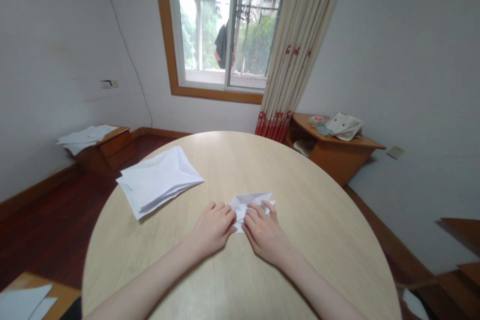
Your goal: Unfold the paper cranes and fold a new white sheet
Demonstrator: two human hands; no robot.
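Observation:
A small folded piece of white paper (250, 201) lies on the round wooden table (307, 210) in front of me. My left hand (213, 227) rests on the paper's left edge with its fingers curled and pressed onto it. On the right side, my right hand (264, 232) has its fingers bent, fingertips pinching and pressing the folds. Both hands touch each other's side above the paper's near part, which they hide.
A stack of white paper sheets (159, 180) lies on the table's left part. A low wooden cabinet (108, 147) with papers stands at the left wall, a corner shelf (333, 147) with a cloth at the right, a curtain (296, 50) by the window.

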